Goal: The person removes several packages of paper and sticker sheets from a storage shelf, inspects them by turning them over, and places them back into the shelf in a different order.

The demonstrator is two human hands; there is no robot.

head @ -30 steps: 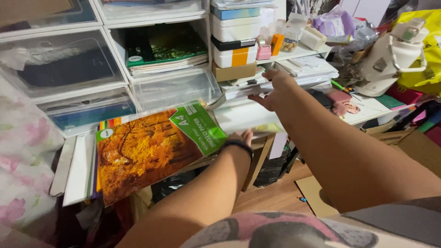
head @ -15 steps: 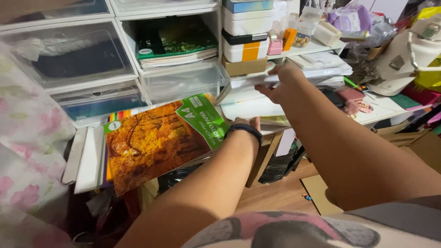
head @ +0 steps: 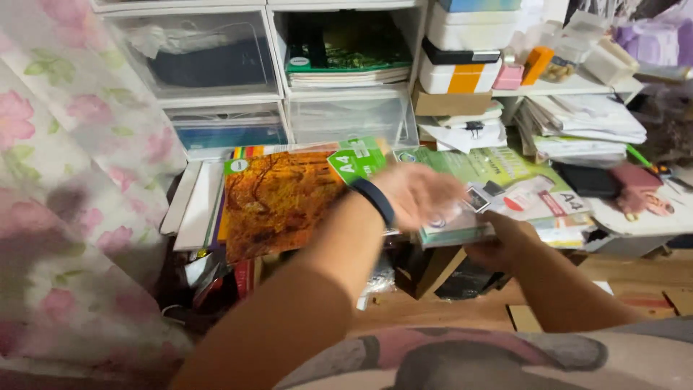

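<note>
Right hand [head: 498, 242] gripping green paper pack [head: 484, 191] from beneath; left hand [head: 419, 193] open, blurred, above. Best kept level, supported underneath.

Two paper packs [head: 281, 198] [head: 491, 195] are laid side by side before the drawers [head: 346, 119]; boxes [head: 462, 65] are stacked right.
</note>
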